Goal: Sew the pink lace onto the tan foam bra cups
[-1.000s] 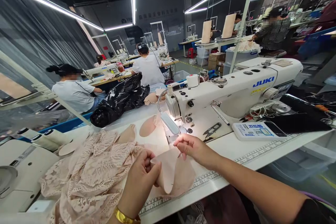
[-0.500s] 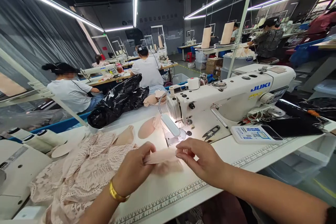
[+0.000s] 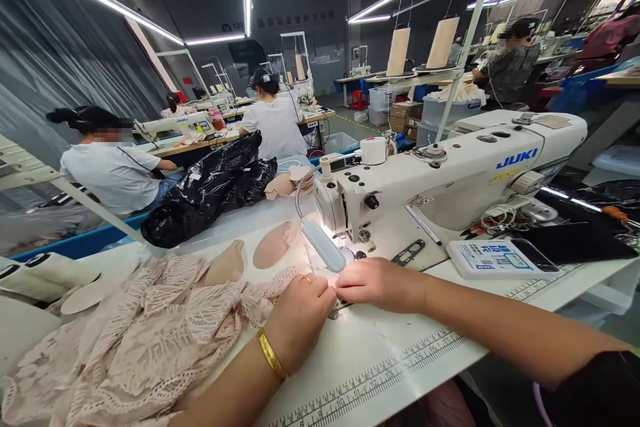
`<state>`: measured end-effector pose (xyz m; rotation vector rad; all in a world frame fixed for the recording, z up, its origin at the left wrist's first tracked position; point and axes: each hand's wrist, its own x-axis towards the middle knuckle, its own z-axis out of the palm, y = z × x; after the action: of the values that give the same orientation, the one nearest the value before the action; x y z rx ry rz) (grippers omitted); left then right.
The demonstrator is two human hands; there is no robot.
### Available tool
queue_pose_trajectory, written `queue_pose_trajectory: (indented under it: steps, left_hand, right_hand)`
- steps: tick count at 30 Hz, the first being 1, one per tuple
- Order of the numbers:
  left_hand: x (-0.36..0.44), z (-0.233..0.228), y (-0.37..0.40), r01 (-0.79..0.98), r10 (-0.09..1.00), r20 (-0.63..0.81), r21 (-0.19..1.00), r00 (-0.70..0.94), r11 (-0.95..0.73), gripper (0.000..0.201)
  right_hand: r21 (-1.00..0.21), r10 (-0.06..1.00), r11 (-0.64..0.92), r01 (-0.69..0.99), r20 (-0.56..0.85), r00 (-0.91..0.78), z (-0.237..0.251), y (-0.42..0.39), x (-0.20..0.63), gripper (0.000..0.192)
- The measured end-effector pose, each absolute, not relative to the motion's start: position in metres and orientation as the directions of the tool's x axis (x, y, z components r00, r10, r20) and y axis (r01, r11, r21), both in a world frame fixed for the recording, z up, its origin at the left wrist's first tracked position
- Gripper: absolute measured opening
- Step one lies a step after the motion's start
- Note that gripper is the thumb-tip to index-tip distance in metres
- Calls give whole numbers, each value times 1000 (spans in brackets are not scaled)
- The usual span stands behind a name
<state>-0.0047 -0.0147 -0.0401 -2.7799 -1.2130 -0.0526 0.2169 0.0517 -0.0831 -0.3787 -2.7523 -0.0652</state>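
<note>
My left hand (image 3: pixel 303 313), a gold bangle at its wrist, is closed with its fingertips at the needle area of a white sewing machine (image 3: pixel 450 173). My right hand (image 3: pixel 383 285) is closed too, its fingers meeting the left ones beneath a small lamp head (image 3: pixel 323 245). Between them they pinch a pale pink piece of fabric, mostly hidden by fingers and lamp. Left of my left hand lies a heap of pale pink lace (image 3: pixel 160 327), part of it reaching behind that hand. Two beige moulded cups, one (image 3: pixel 226 263) by the lace and another (image 3: pixel 271 247) further back, lie on the table.
Thread snips (image 3: pixel 409 252) and a white pen (image 3: pixel 423 224) lie on the machine bed. To the right are a white box (image 3: pixel 480 259) and a phone (image 3: pixel 535 255). A black plastic bag (image 3: pixel 205 190) sits behind the table; co-workers sit beyond. A ruler tape (image 3: pixel 390 363) lines the front edge.
Both hands have moved forward to the needle area and closer together, bringing the pink fabric piece along. The view has shifted slightly, and lace now reaches behind my left hand.
</note>
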Motion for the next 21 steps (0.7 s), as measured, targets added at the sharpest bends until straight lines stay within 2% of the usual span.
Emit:
queue_pose_trajectory:
  steps: [2, 4, 8, 21]
  left_hand:
    - [-6, -52, -7, 750, 743, 97, -71, 662, -658, 25]
    - [-9, -59, -6, 756, 742, 179, -12, 646, -655, 22]
    - [-11, -66, -8, 739, 732, 267, 91, 627, -667, 22]
    - [-2, -74, -5, 755, 711, 393, 63, 582, -653, 18]
  right_hand:
    - [-97, 313, 949, 299, 381, -870, -82, 50, 223, 28]
    - [-170, 358, 933, 316, 400, -844, -82, 49, 227, 29]
    - [-248, 414, 907, 342, 369, -832, -84, 50, 229, 31]
    - [-242, 511, 856, 456, 268, -817, -81, 48, 225, 28]
